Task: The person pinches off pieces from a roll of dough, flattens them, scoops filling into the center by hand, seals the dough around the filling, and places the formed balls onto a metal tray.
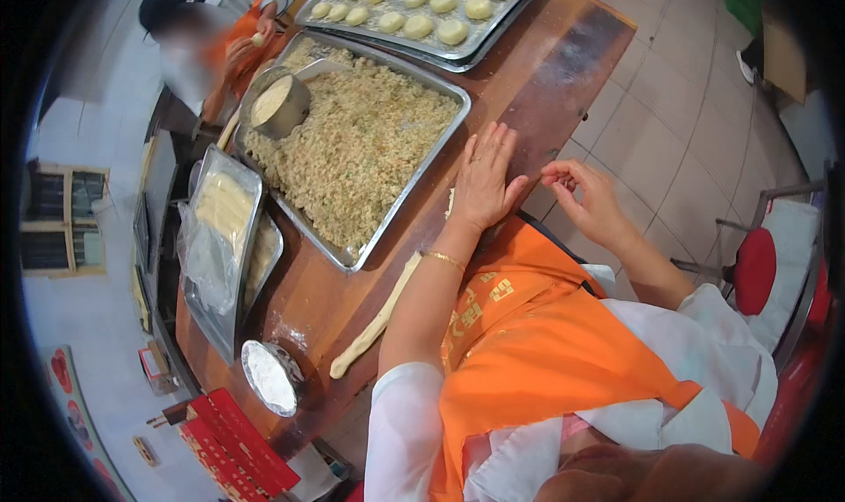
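My left hand (484, 174) lies with its fingers stretched out at the front edge of the wooden table, palm down. Whatever is under the palm is hidden. A long, thin rope of dough (380, 319) runs along the table beside my left forearm, and a small pale strip (451, 203) shows next to the wrist. Off the table edge, to the right, my right hand (585, 194) hovers with fingers loosely bent and the thumb apart; I see nothing in it. Nearest my left hand stands a large metal tray (444, 136) full of crumbly, green-flecked filling.
A metal cup (290, 110) of pale crumbs sits in the filling. Behind is a tray (458, 62) of round dough pieces. To the left are stacked trays (231, 313) with plastic-covered dough and a bowl of white flour (271, 379). Another person (233, 48) works across the table.
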### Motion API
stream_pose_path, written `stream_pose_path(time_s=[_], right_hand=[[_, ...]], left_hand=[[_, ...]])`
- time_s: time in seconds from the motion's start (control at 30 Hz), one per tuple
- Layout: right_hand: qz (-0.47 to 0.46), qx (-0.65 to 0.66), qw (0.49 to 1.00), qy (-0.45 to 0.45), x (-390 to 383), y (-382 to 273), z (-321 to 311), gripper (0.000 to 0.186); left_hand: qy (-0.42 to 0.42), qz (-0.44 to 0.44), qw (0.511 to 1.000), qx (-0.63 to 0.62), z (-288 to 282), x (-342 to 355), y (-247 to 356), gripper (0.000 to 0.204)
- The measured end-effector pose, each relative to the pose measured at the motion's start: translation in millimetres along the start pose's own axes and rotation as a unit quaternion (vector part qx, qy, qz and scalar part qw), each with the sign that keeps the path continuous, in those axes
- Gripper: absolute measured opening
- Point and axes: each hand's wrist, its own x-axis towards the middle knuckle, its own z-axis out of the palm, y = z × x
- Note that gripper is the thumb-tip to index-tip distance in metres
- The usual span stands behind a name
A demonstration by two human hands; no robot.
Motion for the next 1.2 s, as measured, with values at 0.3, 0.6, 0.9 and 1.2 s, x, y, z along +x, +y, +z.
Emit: stream_pose_path(time_s=[0.3, 0.6, 0.9, 1.2], right_hand=[[-0.053, 0.006, 0.993, -0.108, 53, -40, 36, 0.012], [-0.161, -0.257, 0.925, -0.229, 191, -1, 132, 0.066], [-0.151, -0.512, 0.791, -0.300, 255, 12, 159, 0.090], [-0.270, -0.464, 0.785, -0.308, 242, 50, 181, 0.040]], left_hand=[[0.031, -0.091, 0.995, 0.041, -4, -74, -4, 0.041], [0.249, -0.328, 0.870, -0.273, -63, -107, 28, 0.014], [0.344, -0.257, 0.409, -0.805, -75, -161, 32, 0.043], [0.367, -0.260, 0.381, -0.808, -73, -167, 31, 0.041]])
